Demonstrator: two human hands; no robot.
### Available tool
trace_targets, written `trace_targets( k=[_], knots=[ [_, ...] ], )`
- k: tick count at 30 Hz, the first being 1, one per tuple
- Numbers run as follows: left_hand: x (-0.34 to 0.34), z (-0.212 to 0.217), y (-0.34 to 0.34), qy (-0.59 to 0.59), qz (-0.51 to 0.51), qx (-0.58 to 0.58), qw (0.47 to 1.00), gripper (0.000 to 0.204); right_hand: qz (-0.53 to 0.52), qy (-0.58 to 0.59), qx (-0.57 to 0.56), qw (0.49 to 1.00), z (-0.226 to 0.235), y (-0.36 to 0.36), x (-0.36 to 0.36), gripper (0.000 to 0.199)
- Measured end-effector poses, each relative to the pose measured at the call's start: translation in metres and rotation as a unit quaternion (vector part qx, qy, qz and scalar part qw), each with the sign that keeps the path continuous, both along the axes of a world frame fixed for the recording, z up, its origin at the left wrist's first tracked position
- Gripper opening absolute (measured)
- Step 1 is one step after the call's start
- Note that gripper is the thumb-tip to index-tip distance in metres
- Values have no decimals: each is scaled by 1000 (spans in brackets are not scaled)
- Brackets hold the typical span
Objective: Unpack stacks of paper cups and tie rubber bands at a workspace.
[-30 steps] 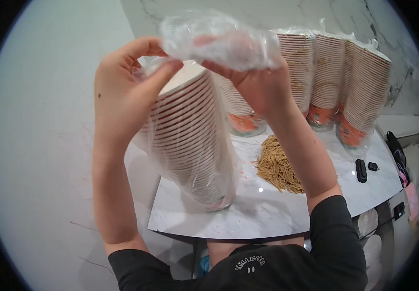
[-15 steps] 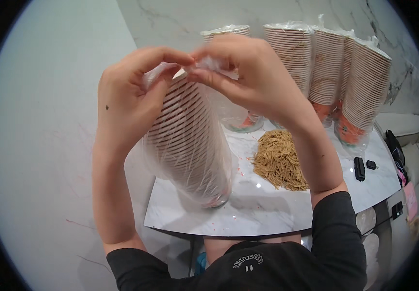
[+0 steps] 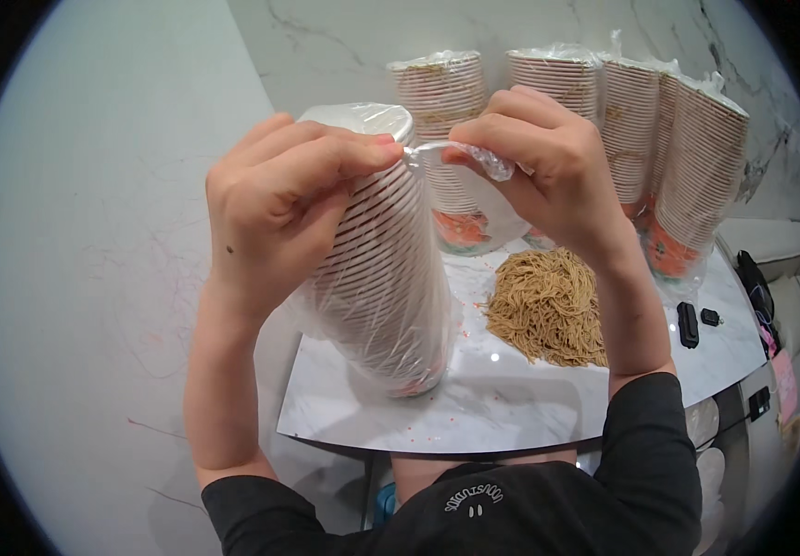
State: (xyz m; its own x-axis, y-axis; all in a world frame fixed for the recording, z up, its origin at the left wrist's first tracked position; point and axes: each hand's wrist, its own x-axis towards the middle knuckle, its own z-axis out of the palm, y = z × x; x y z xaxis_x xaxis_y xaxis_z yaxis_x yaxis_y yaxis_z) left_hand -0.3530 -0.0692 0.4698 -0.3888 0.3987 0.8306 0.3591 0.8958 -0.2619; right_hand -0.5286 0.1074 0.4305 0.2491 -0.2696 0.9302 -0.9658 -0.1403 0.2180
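Right, my left hand (image 3: 279, 195) has its fingertips pinched on the clear plastic bag (image 3: 429, 146), close beside the rim of the bagged stack of cups (image 3: 386, 269); the thumb tip is mostly hidden from me. My right hand (image 3: 553, 153) pinches the bag's bunched end between thumb and forefinger, the other fingers curled in. Between the two grips the film runs as a short, thin rope, seemingly taut.

To handle this well, I'd judge, the left pinch should sit tight against the rim so the neck keeps its gather, while the right draws steadily rather than jerking, since thin film could tear. I'd also pull sideways more than upward: the stack is tall, leans a little, and could tip.

That stack stands near the front left corner of the white marble-patterned table (image 3: 511, 412), its foot a little in from the front edge. Red specks (image 3: 463, 332) lie just beside it. Further right, mid-table, is a heap of tan strands (image 3: 548, 306), partly behind my forearm. Other wrapped stacks (image 3: 701, 167) line the back edge, and toward the right edge lie a long black object (image 3: 688, 324) and a smaller black one (image 3: 711, 317).
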Motion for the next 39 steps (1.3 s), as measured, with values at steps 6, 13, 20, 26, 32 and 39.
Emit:
trace_targets(
  k=[6,13,20,26,32,39],
  knots=[
    [8,-1,-6,-4,-4,0,1000,36,-22,37,32,999,12,9,-8,16],
    [22,-9,-24,-64,-51,174,981,26,64,-189,194,960,34,58,-63,37],
    [16,-80,-56,238,-138,344,898,131,442,-531,-7,723,-54,-43,-57,87],
    [3,-164,-66,94,-136,535,829,151,301,-462,128,824,-112,-128,2,112],
    [13,-286,-80,-8,-89,588,804,159,341,-488,196,779,-247,-114,0,130],
    [73,-382,-89,-419,156,362,818,146,33,-179,546,818,-332,-48,-17,98]
  ],
)
